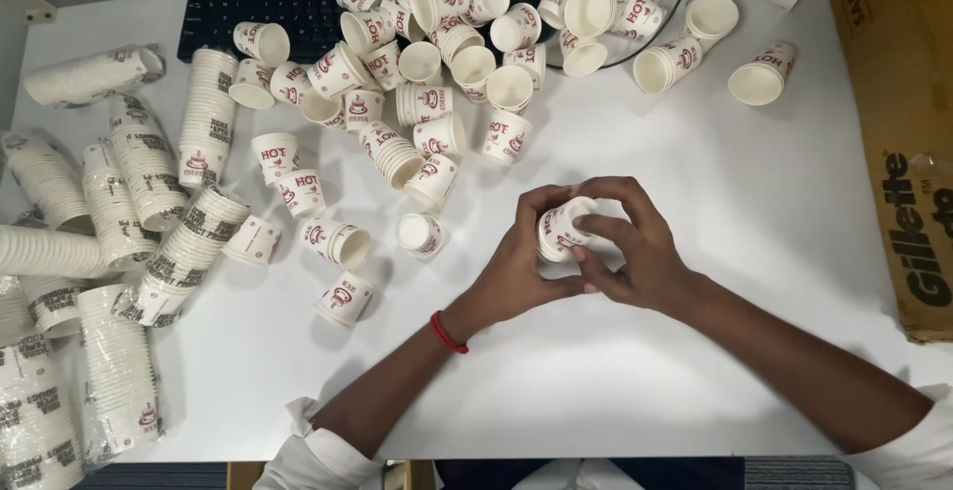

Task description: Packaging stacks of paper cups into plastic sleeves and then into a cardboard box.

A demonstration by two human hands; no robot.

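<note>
Both hands, left hand (516, 264) and right hand (635, 252), closed around one paper cup (562, 228) above white table (695, 152), loose cups (437, 73) nearby

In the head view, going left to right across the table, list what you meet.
Wrapped cup stacks → loose paper cups → left hand → held cup → right hand → cardboard box.

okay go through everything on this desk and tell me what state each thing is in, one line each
Left hand: gripping the held paper cup.
Right hand: gripping the same cup.
Held paper cup: lifted, between both hands.
Loose cups: scattered, many tipped over.
Sleeved cup stacks: wrapped, lying flat.
Keyboard: partly covered by cups.
Cardboard box: at the desk's right edge.
</note>
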